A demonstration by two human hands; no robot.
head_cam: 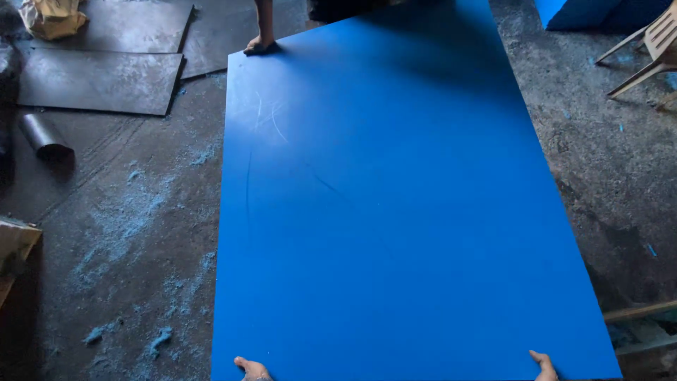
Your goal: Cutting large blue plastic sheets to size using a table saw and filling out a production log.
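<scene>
A large blue sheet [395, 212] stretches away from me, a little above the floor, with faint scratches near its far left. My left hand [252, 369] grips its near edge at the left, thumb on top. My right hand [545, 365] grips the near edge at the right. At the far left corner another person's hand [259, 46] holds the sheet, with the forearm rising out of view.
Dark flat sheets [99, 79] lie on the floor at the far left, with a metal pipe [44, 135] beside them. Blue dust [127, 212] covers the floor on the left. A plastic chair [652, 49] stands far right, a blue block [575, 13] behind it. Wooden pieces [638, 314] lie near right.
</scene>
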